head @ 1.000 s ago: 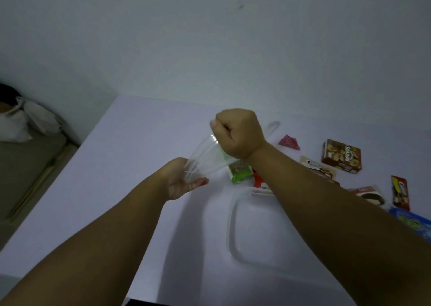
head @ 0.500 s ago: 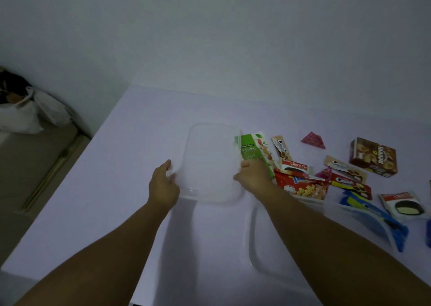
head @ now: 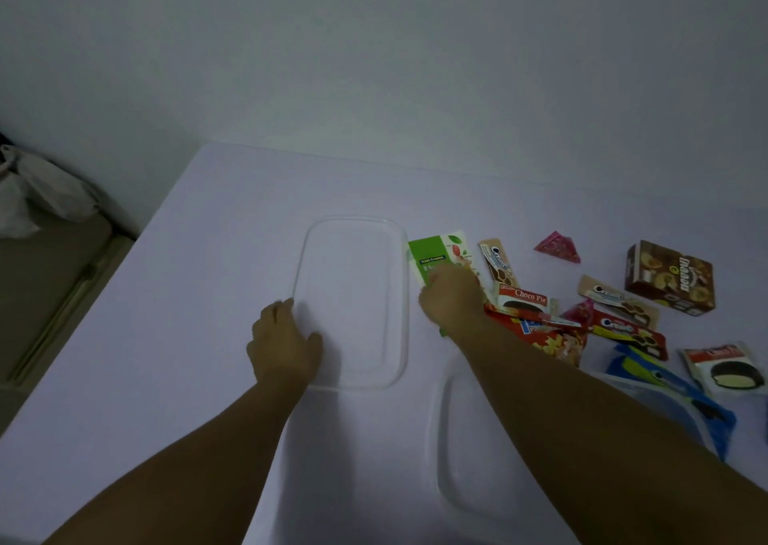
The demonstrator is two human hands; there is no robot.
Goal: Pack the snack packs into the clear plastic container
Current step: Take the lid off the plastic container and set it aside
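The clear plastic container [head: 353, 228] lies flat and empty on the white table. My left hand [head: 284, 343] grips its near left rim, thumb inside and fingers outside. Just right of the container, my right hand [head: 453, 295] sits on the green snack pack [head: 434, 251], with its fingers curled over the pack's near half. Several other packs lie further right: a tan Oreo pack [head: 498, 264], a Choco Pie pack [head: 523, 299], a red pack [head: 548, 337], a pink triangle [head: 557, 247], a brown box [head: 669, 276] and a blue pack [head: 665, 382].
A clear lid [head: 453, 440] lies flat on the table, partly under my right forearm. The table's left edge drops to the floor, where a white plastic bag [head: 25, 199] sits. A plain wall runs behind the table.
The container went from held up and tilted to lying flat on the table. My right hand has left its right rim and moved right onto the green pack.
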